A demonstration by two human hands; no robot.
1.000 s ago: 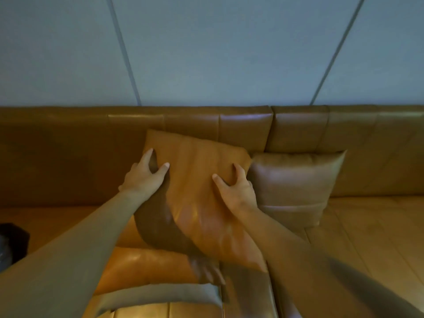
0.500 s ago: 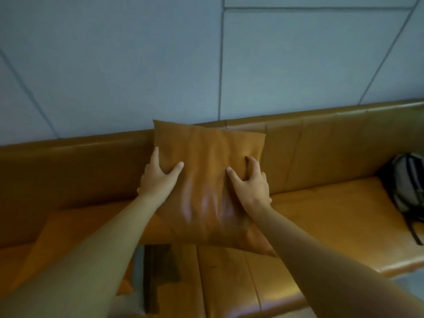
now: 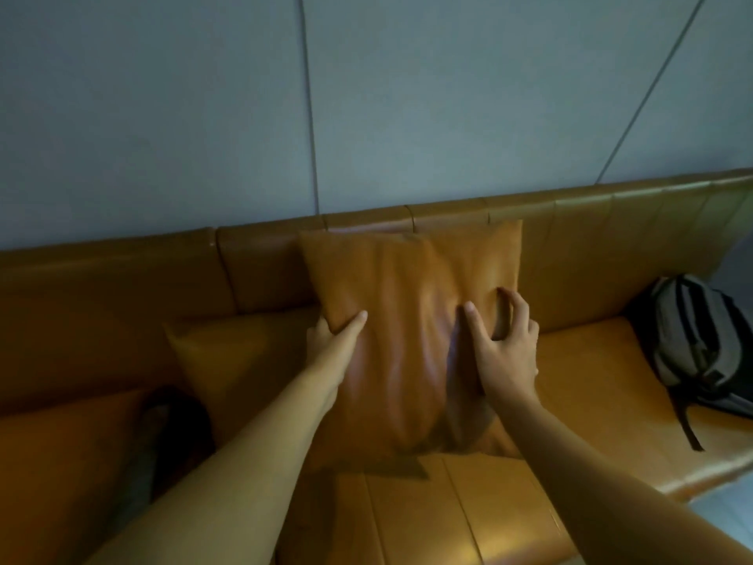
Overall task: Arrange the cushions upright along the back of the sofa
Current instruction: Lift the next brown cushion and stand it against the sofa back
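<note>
A tan leather cushion [image 3: 407, 303] stands upright against the backrest of the tan leather sofa [image 3: 591, 246], its lower edge on the seat. My left hand [image 3: 334, 344] grips its left edge, thumb on the front face. My right hand [image 3: 505, 344] grips its right side, thumb pressed into the face and fingers curled at the edge. A second tan cushion [image 3: 228, 360] leans against the backrest just to the left, partly hidden by my left forearm.
A grey and black backpack [image 3: 692, 340] lies on the seat at the far right. A dark object [image 3: 171, 426] sits on the seat left of my arm. A pale blue panelled wall [image 3: 366, 95] rises behind the sofa. The seat's front edge is at the lower right.
The cushion has gone from held above the seat to standing against the backrest. The view has swung, so the backpack shows more and the second cushion appears on the left.
</note>
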